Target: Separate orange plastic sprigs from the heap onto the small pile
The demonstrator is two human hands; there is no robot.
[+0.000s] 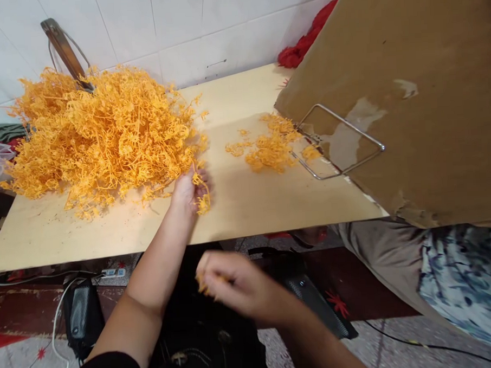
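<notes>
A large heap of orange, branching artificial sprigs covers the left part of the pale tabletop. At the heap's right lower edge, my left hand is closed around an orange sprig that curls out past the fingers. Nearer my body, below the table's front edge, my right hand is closed on orange pieces, slightly blurred by motion. A smaller scatter of loose orange pieces lies on the table between the heap and the cardboard box.
The big cardboard box fills the right side, a bent metal wire frame at its edge. Red material lies behind it. A wooden-handled tool rises behind the heap. Another person's patterned clothing shows at lower right.
</notes>
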